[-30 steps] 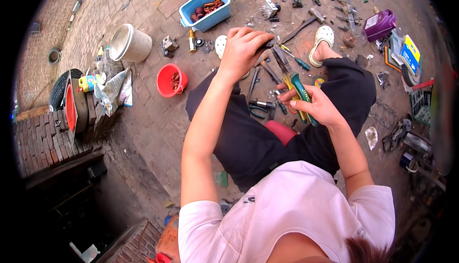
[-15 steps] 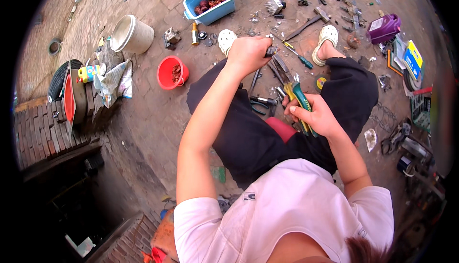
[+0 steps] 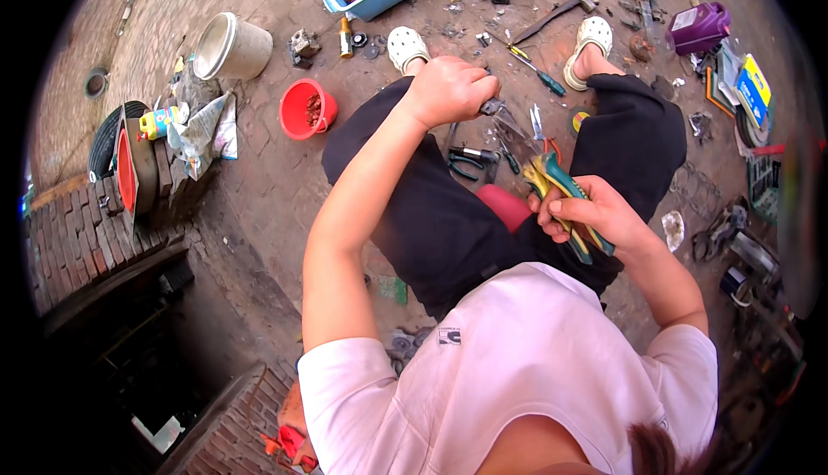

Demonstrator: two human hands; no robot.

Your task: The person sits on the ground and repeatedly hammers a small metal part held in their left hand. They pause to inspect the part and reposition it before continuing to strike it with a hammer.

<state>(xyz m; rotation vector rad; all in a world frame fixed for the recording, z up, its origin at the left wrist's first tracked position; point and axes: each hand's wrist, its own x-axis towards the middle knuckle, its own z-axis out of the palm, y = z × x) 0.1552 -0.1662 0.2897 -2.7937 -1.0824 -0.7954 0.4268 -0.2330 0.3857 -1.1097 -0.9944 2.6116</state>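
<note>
My left hand is closed round a small dark metal piece, most of it hidden by the fingers. My right hand grips the green and yellow handles of a pair of pliers. The pliers' jaws point up and left toward the left hand; whether they touch the metal piece I cannot tell. On the ground between my knees lie dark-handled pliers, a black cylindrical tool and other hand tools. A red object shows between my thighs.
A red bucket with brownish pieces stands left, near a white bucket. Ahead is a blue tub holding rusty-looking parts. A hammer, a screwdriver and a purple jug are on the ground ahead and right.
My right hand has drawn the pliers down and slightly right, away from the left hand. The left hand, still closed, has hardly shifted. The whole view has tilted a little.
</note>
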